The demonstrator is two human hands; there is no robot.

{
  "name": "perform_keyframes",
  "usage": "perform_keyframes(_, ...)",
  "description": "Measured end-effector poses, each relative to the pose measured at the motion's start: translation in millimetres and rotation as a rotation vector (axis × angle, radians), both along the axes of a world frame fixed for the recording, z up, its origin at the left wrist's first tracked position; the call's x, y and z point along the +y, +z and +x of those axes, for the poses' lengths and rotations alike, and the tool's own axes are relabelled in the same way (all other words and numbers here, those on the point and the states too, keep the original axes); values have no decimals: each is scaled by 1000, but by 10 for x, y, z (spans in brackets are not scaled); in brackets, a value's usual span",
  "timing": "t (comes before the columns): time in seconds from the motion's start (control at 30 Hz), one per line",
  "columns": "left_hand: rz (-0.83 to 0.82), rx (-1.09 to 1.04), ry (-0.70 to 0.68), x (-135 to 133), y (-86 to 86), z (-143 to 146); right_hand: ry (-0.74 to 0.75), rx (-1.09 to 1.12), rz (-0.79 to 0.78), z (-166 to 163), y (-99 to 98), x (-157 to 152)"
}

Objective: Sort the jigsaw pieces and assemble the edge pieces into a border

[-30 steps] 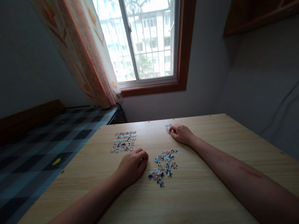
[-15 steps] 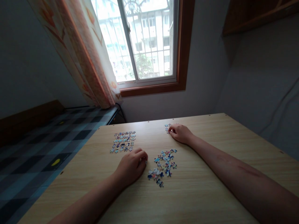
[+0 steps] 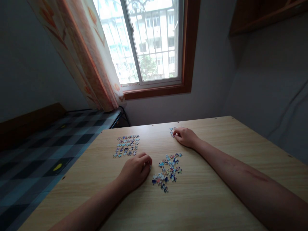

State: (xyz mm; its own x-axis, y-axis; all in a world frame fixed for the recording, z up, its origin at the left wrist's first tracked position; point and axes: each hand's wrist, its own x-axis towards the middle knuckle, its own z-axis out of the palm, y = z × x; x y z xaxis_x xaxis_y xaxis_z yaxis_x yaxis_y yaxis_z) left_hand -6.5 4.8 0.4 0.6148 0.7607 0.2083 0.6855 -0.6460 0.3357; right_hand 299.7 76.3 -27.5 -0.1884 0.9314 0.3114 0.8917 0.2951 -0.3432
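My left hand [image 3: 135, 171] rests on the wooden table [image 3: 207, 199] with its fingers curled under, just left of a loose heap of jigsaw pieces [image 3: 167, 171]. What the fingers hold, if anything, is hidden. My right hand [image 3: 185, 137] lies farther back, fingers bent, its fingertips pressed on a small cluster of pieces [image 3: 172, 131]. A joined patch of puzzle pieces [image 3: 126, 145] lies flat at the back left of the table, a short way beyond my left hand.
A window with a wooden frame [image 3: 154, 45] is ahead, a patterned curtain [image 3: 84, 54] hanging to its left. A bed with a dark checked cover [image 3: 45, 147] runs along the table's left side. A wall stands close on the right.
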Motion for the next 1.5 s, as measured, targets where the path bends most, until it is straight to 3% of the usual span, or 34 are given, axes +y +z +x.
perform_keyframes(1.5,2,8,6,-3,7,6,-2,-2,1,14,-1,12)
